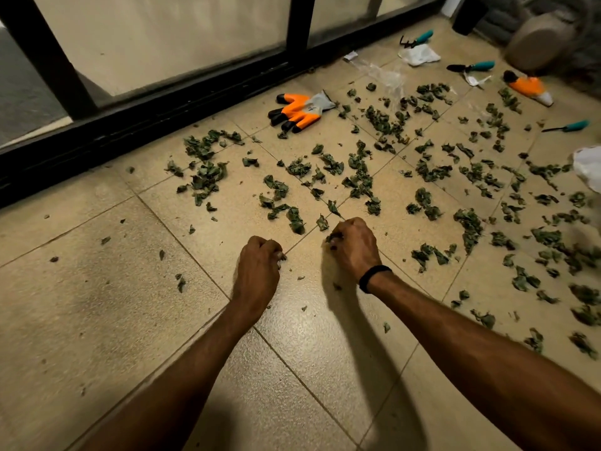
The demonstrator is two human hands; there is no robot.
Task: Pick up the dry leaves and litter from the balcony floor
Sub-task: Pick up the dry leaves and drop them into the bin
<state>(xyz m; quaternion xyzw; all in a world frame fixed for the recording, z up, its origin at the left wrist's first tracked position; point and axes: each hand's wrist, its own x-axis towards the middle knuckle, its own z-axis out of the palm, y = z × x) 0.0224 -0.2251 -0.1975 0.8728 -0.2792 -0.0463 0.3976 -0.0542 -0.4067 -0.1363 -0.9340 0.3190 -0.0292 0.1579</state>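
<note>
On the tiled floor (97,288) the left hand (258,271) and right hand (354,245) are each curled round scraps of dry leaves (361,180) – far too many lie scattered ahead to count – beside two orange gloves (300,112) and three teal-handled tools (471,66).

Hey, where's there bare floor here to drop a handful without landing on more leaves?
Barest: the tiles left of the left hand, out to the black door track, holding only scattered crumbs, and the tile between the forearms. Crowded: everything ahead and right of the right hand, where dry leaves run up to the orange glove and teal-handled tools.
</note>
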